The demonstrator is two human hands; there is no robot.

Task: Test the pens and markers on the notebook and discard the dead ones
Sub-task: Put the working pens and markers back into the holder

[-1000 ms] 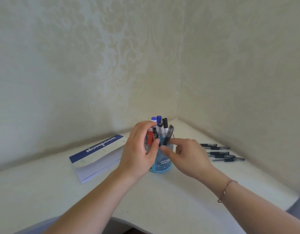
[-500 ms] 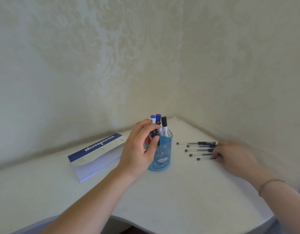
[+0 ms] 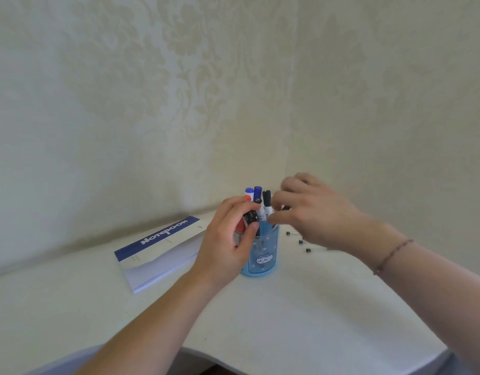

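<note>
Standing just right of the frame's centre, a translucent blue cup [image 3: 262,262] with a small white cat face printed on its front holds the markers upright on the white desk [image 3: 287,320]. Four caps rise clear of the rim — a blue-and-white one [image 3: 249,191], a darker blue one [image 3: 257,191], a black one [image 3: 266,197] and an orange one [image 3: 247,198] half hidden behind a finger. Their long axes run close to vertical, caps up, leaning slightly to the upper left.

The left hand [image 3: 228,247] wraps the cup's left side, its fingers curled over the rim and pinching a dark, round-ended marker [image 3: 251,217] against the others. The right hand [image 3: 312,215] hovers at the cup's upper right, fingers loosely bent and blurred; whether it grips anything I cannot tell.

To the right of the cup, three thin pens [image 3: 308,250] lie flat on the desk, their black end caps pointing left and their barrels running rightwards under the right hand — more may be hidden there.

One notebook [image 3: 159,251] lies closed at left of centre, white with a blue band along its far edge bearing the word "Notebook", its long side running from lower left to upper right
</note>
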